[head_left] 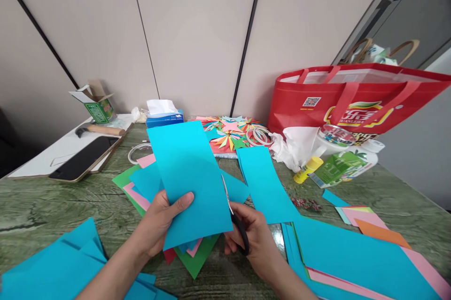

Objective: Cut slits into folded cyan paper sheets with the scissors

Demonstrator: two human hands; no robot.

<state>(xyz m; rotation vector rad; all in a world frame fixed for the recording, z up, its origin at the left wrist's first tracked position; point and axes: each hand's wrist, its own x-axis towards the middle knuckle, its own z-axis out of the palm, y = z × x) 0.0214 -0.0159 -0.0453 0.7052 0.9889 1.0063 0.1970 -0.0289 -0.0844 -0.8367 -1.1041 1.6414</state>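
Observation:
My left hand (160,220) grips a blue paper sheet (192,173) by its lower left side, thumb on top. The sheet is raised and tilted above a stack of blue, pink and green papers (128,182). My right hand (252,234) has its fingers round the black handles of a pair of scissors (239,229). The scissor blades point up along the sheet's right edge; whether they touch it I cannot tell. Right of the scissors lies a blue paper strip (266,185).
Blue sheets (52,262) lie at the lower left, more coloured papers (352,253) at the lower right. Along the back stand a tissue box (164,118), paper stars (230,126) and a red bag (292,103). A phone (84,158), hammer (102,129) and glue stick (307,170) lie around.

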